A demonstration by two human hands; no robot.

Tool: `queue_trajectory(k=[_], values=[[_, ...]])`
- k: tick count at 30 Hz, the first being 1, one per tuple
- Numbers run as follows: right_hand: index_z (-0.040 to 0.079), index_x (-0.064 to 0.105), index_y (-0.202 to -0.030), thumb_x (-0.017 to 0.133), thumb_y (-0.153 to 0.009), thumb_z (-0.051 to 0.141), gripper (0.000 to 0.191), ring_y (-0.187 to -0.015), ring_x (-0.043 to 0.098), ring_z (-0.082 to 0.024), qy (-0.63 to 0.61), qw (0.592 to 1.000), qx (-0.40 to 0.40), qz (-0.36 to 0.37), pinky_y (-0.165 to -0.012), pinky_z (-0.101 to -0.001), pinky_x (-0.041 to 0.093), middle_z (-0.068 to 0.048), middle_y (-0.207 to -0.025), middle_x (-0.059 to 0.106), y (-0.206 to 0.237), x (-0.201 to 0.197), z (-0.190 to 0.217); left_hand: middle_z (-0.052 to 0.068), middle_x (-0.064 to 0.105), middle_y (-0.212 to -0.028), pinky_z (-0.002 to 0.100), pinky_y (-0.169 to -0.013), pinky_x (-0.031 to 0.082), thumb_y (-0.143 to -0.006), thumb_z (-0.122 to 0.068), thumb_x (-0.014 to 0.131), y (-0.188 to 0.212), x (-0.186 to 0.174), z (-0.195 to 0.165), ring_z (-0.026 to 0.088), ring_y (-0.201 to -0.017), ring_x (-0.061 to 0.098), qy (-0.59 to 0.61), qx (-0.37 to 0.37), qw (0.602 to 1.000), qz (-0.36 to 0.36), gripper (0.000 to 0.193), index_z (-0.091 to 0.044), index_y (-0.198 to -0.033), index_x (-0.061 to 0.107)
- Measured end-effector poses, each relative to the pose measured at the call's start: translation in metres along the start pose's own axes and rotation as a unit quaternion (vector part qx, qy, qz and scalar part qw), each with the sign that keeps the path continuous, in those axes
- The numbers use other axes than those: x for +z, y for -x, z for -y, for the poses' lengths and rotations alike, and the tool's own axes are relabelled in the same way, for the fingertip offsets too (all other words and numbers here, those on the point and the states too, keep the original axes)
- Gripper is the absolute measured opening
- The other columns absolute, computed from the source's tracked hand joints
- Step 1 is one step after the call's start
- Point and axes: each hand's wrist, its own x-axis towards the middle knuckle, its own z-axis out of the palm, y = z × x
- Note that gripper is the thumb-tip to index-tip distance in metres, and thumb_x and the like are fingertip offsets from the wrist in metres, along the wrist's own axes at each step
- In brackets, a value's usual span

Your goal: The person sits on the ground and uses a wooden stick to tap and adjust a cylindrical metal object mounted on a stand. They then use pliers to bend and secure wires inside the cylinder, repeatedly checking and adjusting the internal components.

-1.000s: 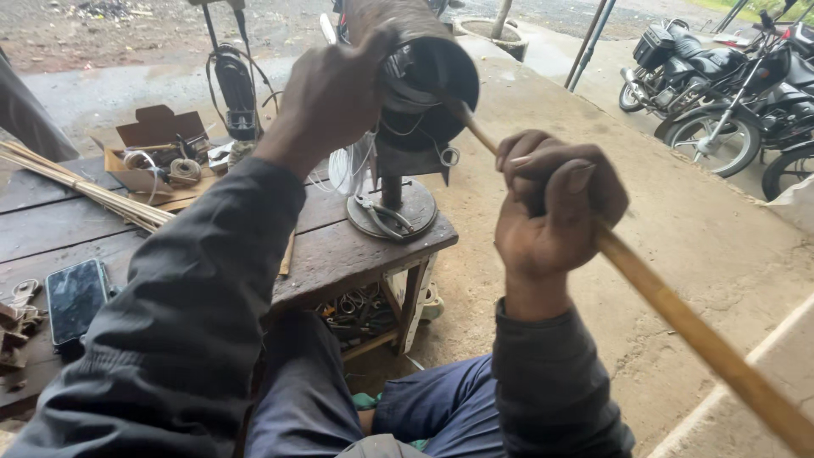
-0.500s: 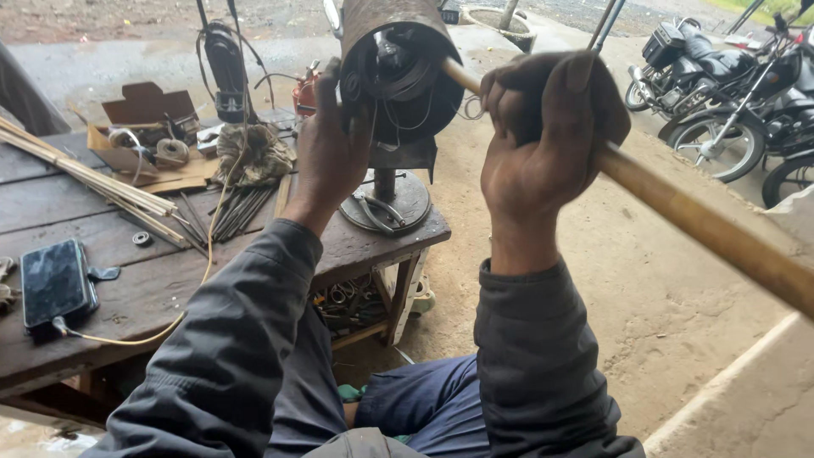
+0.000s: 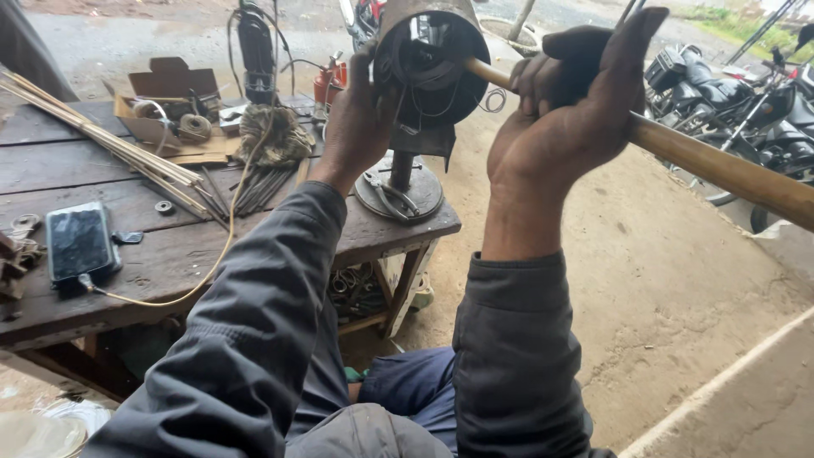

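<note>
Gripping the wooden pole [image 3: 721,165], your right hand [image 3: 568,119] has its fingers curled tight around it, just beside the open mouth of the motor housing [image 3: 428,59]. The pole's long axis runs from inside that mouth down and to the right, and its far end is cut off by the picture edge. Your left hand [image 3: 356,119] lies flat against the left side of the housing, fingers pressed together; the fingertips are hidden behind the rim. The top of the housing is cut off too, and the windings inside are dark, hard to make out. The housing stands on a round metal base [image 3: 398,191] at the corner of the wooden table [image 3: 170,254]. Left of the base lies a phone [image 3: 78,242].
</note>
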Motion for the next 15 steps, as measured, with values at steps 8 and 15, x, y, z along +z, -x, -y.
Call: queue_trajectory(k=[8,15], values=[[0.001,0.062,-0.08,0.06,-0.116,0.035,0.049,-0.045,0.033,-0.012,0.039,0.999,0.012,0.01,-0.051,-0.032,0.034,-0.002,-0.053,0.037,0.021,0.011,0.031,0.025,0.074,-0.113,0.054,-0.074,0.057,-0.106,-0.013,0.057,-0.003,-0.003,-0.021,0.046,-0.099,0.074,-0.065,-0.016,0.998,-0.02,0.045,-0.011,-0.144,0.032],[0.002,0.066,-0.104,0.059,-0.112,0.034,0.034,-0.044,0.034,-0.013,0.02,0.996,-0.015,0.091,-0.043,-0.0298,0.03,-0.006,-0.059,0.042,-0.001,0.005,0.048,0.022,0.077,-0.105,0.052,-0.073,0.058,-0.105,-0.013,0.054,-0.004,-0.004,-0.021,0.042,-0.096,0.076,-0.046,-0.065,0.997,0.004,0.05,-0.012,-0.149,0.029]])
